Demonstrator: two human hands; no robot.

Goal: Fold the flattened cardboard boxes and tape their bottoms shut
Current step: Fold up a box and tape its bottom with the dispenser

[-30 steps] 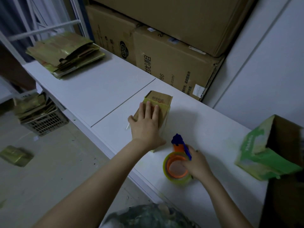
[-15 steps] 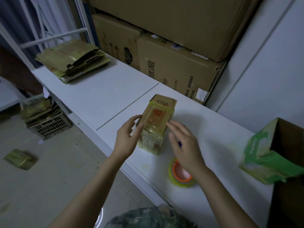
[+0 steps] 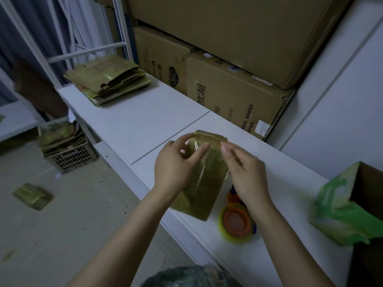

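A small gold cardboard box (image 3: 204, 184) stands tilted on the white table (image 3: 145, 121), near its front edge. My left hand (image 3: 176, 168) grips the box's upper left side, with fingers curled over the top and one finger lying across the front face. My right hand (image 3: 244, 172) holds the upper right edge, fingertips at the top corner. A strip of clear tape glints on the box's face. The tape dispenser (image 3: 236, 222), with a yellow-green roll, orange core and blue handle, lies on the table under my right wrist, with neither hand touching it.
A stack of flattened gold boxes (image 3: 107, 79) lies at the table's far left end. Large brown cartons (image 3: 232, 96) line the back. An open green box (image 3: 344, 212) stands at the right. On the floor are a crate of flat boxes (image 3: 68, 154) and a gold box (image 3: 33, 195).
My right hand let go of the tape dispenser and came up to the box. My left hand shifted from pressing the top to gripping the side. The box was turned and tilted towards me.
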